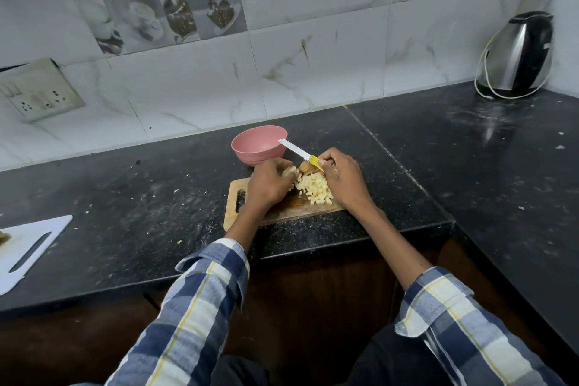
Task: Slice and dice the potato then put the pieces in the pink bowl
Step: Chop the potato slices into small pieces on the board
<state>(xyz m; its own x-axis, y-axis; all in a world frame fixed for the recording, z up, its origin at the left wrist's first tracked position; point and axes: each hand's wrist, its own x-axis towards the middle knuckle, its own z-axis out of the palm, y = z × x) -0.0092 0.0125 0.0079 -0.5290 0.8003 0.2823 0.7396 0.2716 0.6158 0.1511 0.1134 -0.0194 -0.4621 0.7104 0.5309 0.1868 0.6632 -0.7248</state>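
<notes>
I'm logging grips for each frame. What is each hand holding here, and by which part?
The right hand grips the knife by its yellow handle. The left hand holds the uncut potato slices at their left end, on the wooden board.

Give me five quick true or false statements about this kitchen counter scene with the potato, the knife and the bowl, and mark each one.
1. The pink bowl already holds the diced pieces. False: it looks empty; the diced potato lies on the wooden cutting board.
2. The right hand holds the knife by its yellow handle. True.
3. The knife blade points toward the pink bowl. True.
4. The kettle stands right beside the cutting board. False: it stands in the far right corner of the counter.
5. The left hand rests flat on the counter. False: it grips uncut potato slices on the board.
</notes>
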